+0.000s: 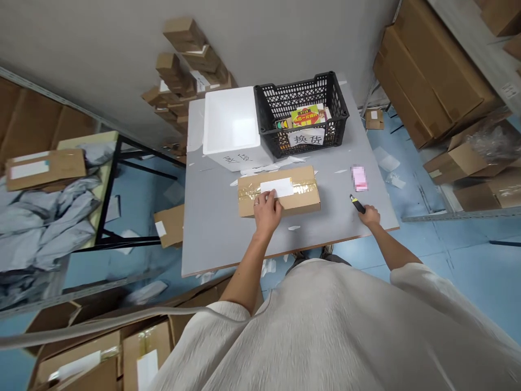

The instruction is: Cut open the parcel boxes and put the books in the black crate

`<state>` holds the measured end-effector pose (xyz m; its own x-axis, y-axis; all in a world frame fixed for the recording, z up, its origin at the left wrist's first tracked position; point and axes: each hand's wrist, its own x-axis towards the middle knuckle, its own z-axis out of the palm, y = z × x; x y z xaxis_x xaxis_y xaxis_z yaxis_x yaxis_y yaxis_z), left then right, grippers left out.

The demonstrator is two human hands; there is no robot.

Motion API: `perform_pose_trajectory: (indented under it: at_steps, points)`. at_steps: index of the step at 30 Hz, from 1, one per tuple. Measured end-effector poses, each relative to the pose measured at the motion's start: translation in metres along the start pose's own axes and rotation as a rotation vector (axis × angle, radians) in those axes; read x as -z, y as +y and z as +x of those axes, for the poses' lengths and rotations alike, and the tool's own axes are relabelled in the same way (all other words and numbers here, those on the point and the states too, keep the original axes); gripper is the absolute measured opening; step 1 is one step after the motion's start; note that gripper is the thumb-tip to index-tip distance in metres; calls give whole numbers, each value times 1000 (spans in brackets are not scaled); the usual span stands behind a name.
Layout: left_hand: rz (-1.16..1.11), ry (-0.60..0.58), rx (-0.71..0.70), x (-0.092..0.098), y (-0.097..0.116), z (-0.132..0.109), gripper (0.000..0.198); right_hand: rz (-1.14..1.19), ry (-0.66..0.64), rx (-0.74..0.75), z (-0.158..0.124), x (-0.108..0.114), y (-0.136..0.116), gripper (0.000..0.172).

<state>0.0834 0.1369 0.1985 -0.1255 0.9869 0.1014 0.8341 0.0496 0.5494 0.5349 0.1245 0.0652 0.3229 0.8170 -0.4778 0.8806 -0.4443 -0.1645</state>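
A taped cardboard box lies on the grey table, with a white label on its top and clear tape around it. My left hand rests on the box top, fingers a little bent and apart, their tips touching the label. My right hand is closed around a utility knife with a black and yellow handle, near the table's right front. The knife points away from me and is apart from the box. Just beyond its tip lies a pink, pixelated item.
Behind the box stand a white foam box and a black plastic crate holding colourful packages. Paper scraps dot the table. Grey mailing bags fill a shelf at left. Large cartons stand at right, and open cartons at lower left.
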Motion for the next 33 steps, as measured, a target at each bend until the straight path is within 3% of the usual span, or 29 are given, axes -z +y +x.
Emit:
perform_pose_trajectory:
  at_steps: [5, 13, 16, 20, 25, 29, 33]
  points:
    - [12, -7, 9, 2, 0, -3, 54, -19, 34, 14, 4, -12, 1, 41]
    - [25, -21, -1, 2, -1, -3, 53, 16, -10, 37, 8, -12, 3, 38]
    - [25, -36, -18, 4, -2, -3, 54, 160, -12, 1, 2, -10, -1, 33]
    - [4, -46, -42, 5, -6, -4, 54, 605, -29, -71, -13, -2, -16, 21]
    - [-46, -40, -128, 5, -20, -5, 50, 1098, -83, 34, -27, 27, -48, 25]
    - [-111, -25, -196, 7, -37, -4, 46, 1128, 15, 180, -33, 68, -84, 40]
    - [-113, -1, -231, 12, -51, -5, 38, 1003, 51, 431, -49, 108, -131, 50]
